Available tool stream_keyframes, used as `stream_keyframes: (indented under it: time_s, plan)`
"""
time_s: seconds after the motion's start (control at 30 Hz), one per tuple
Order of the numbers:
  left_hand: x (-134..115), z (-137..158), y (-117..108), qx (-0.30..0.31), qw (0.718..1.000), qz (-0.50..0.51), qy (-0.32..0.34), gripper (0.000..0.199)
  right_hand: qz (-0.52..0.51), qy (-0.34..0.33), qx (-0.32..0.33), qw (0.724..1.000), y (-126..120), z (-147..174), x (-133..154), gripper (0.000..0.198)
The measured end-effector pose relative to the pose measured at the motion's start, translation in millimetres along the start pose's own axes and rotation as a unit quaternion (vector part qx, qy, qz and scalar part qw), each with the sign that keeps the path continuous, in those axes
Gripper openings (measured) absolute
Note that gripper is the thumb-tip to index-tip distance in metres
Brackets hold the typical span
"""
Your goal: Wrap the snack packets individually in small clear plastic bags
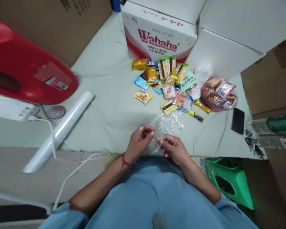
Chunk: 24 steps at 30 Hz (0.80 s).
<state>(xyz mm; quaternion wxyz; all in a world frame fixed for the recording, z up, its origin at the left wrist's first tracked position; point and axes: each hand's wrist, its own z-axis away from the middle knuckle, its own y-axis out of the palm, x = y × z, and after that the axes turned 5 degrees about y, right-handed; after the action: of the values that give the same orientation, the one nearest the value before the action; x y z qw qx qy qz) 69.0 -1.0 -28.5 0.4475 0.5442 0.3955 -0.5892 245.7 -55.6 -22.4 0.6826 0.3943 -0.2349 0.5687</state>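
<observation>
Clear plastic bag (165, 127) pinched at near edge by both hands, rest spread on counter (105, 108) just beyond fingers. Left hand (139, 142) closed on bag edge; right hand (173, 148) closed on same edge. Bag judged very light, soft, crinkly, slippery, easily torn; best held at rim. Snack packets (168, 84) piled farther ahead. Phone (237, 120) off to right. Film roll (59, 130) off to left.

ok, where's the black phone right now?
Head view, right side: the black phone lies flat on the pale sheet, between the filled snack bag and the keys.
</observation>
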Motion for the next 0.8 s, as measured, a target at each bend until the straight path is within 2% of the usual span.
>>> stream_keyframes:
  time_s: [0.13, 0.23, 0.3, 0.43, 0.6, 0.67, 0.7, 0.73, 0.8]
  plan:
    - [0, 17, -14, 0.079, 0.979, -0.077, 0.17, 0.014, -0.062, 0.014, -0.007, 0.998, -6, 1, 4, 0.036]
    - [6, 26, -18, 0.104, 0.952, -0.159, 0.241, 0.023, -0.077, 0.019, -0.008, 0.997, -8, 2, 4, 0.035]
    - [10, 27, -16, 0.096, 0.937, -0.204, 0.268, 0.027, -0.076, 0.013, -0.011, 0.997, -8, 2, 3, 0.035]
    - [14, 22, -10, 0.095, 0.916, -0.25, 0.3, 0.007, -0.068, -0.006, -0.033, 0.997, -9, 3, 2, 0.036]
    - [12, 22, -10, 0.104, 0.931, -0.241, 0.253, 0.015, -0.054, -0.023, -0.051, 0.997, -13, 7, 6, 0.035]
    - [12, 24, -9, 0.089, 0.927, -0.246, 0.268, 0.012, -0.06, -0.026, -0.058, 0.996, -13, 9, 8, 0.036]
    - [12, 25, -8, 0.077, 0.918, -0.255, 0.293, 0.013, -0.062, -0.025, -0.061, 0.996, -13, 10, 8, 0.037]
    - [13, 27, -7, 0.061, 0.903, -0.272, 0.327, 0.022, -0.065, -0.024, -0.065, 0.995, -13, 11, 8, 0.038]
    - [15, 28, -3, 0.03, 0.857, -0.324, 0.4, 0.04, -0.069, -0.023, -0.072, 0.995, -12, 13, 8, 0.041]
